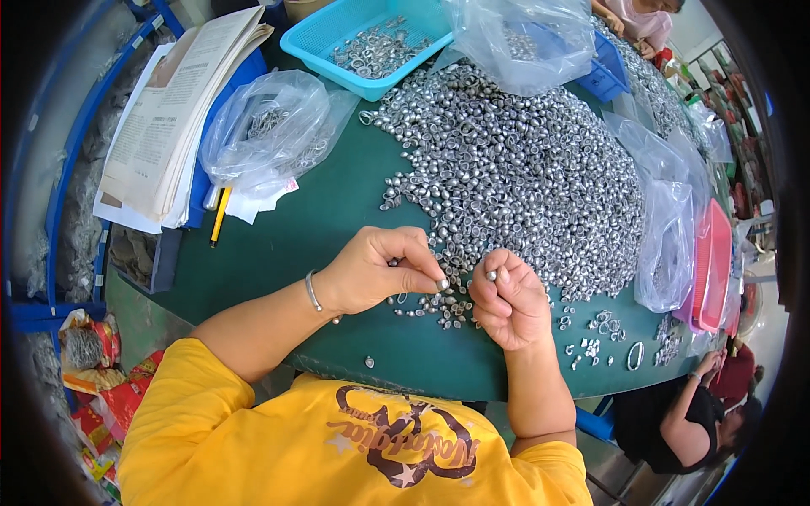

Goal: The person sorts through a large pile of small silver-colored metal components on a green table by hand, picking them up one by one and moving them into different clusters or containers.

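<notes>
While both hands hover over the near edge of a silver heap (523, 169), a small rounded metal bead (442, 285) sits at the fingertips of the left hand (371, 266), its grip closed to a narrow pinch between thumb and forefinger. A second silver piece (491, 275) shows at the fingertips of the right hand (513, 305), whose grip is also drawn close, the other fingers curled inward. Being tiny and smooth, either could slip if the pinch loosens, and would probably vanish among the look-alikes below. A sweeping wrist might also scatter the loose rings and bits (607, 325) beside the right forearm, or knock a lone silver charm (369, 362) off the green worktop (261, 261). Farther out are a turquoise basket (316, 63) of rings, a clear plastic bag (278, 126), newspapers (169, 118) and a yellow pencil (220, 218) on the left, and a red tray (713, 261) on the right.
</notes>
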`<action>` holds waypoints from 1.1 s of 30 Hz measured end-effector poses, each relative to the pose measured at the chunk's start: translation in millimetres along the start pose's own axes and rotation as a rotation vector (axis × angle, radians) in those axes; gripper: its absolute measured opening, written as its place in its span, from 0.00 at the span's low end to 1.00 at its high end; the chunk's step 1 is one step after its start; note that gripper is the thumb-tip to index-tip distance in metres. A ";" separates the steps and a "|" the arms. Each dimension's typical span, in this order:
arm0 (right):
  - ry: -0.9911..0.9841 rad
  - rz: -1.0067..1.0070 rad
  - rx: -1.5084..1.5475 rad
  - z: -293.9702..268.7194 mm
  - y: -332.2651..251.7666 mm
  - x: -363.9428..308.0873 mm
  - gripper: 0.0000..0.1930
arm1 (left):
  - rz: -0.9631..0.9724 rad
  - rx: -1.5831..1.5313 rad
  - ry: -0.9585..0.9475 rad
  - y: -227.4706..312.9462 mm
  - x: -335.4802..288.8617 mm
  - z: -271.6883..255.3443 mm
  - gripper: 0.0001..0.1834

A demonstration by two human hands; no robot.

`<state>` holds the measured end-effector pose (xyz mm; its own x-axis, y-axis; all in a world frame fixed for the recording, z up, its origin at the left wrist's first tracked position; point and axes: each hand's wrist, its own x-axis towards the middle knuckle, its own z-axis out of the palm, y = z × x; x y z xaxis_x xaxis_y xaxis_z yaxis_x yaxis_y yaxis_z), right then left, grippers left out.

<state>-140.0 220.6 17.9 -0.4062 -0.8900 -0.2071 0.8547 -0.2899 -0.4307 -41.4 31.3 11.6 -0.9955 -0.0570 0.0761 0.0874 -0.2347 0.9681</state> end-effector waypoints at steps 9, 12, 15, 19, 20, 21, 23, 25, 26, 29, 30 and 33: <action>0.009 -0.039 -0.064 3.0 -4.7 -1.2 0.03 | 0.052 0.075 -0.020 -2.0 0.3 -0.6 0.07; -0.099 -0.070 -0.051 -5.8 -3.6 1.1 0.02 | 0.075 0.076 -0.023 -2.0 0.8 0.5 0.08; -0.056 -0.081 -0.153 2.1 -0.4 -1.6 0.03 | 0.134 0.133 -0.033 -2.8 0.9 0.6 0.08; 0.085 -0.235 -0.875 10.7 14.3 -3.9 0.10 | 0.141 0.235 -0.024 -3.0 0.2 1.4 0.07; 0.093 -0.245 -0.906 10.9 15.3 -3.8 0.09 | 0.133 0.252 -0.025 -1.9 0.2 2.1 0.07; 0.101 -0.255 -0.936 10.9 16.3 -3.1 0.09 | 0.124 0.269 -0.025 -1.6 0.0 2.3 0.08; 0.129 -0.261 -1.000 10.3 16.3 -2.9 0.07 | 0.118 0.319 -0.010 -2.8 0.0 2.7 0.07; 0.144 -0.279 -1.031 9.1 16.9 -2.3 0.06 | 0.119 0.351 0.001 -3.0 0.4 2.6 0.07; 0.152 -0.288 -1.046 8.7 17.2 -2.1 0.06 | 0.122 0.358 0.004 -2.9 0.4 2.6 0.07; 0.144 -0.353 -1.127 8.8 17.6 -1.2 0.06 | 0.153 0.367 0.009 -5.6 0.7 2.0 0.06; 0.145 -0.356 -1.133 8.7 17.5 -1.0 0.06 | 0.167 0.368 0.009 -6.7 0.9 1.7 0.06; 0.149 -0.361 -1.149 9.1 17.4 -0.8 0.06 | 0.180 0.387 0.011 -6.6 1.6 1.9 0.06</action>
<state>-121.8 213.1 18.5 -0.6598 -0.7512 0.0194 -0.0698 0.0356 -0.9969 -43.7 34.6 5.8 -0.9651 -0.0744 0.2512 0.2370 0.1612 0.9581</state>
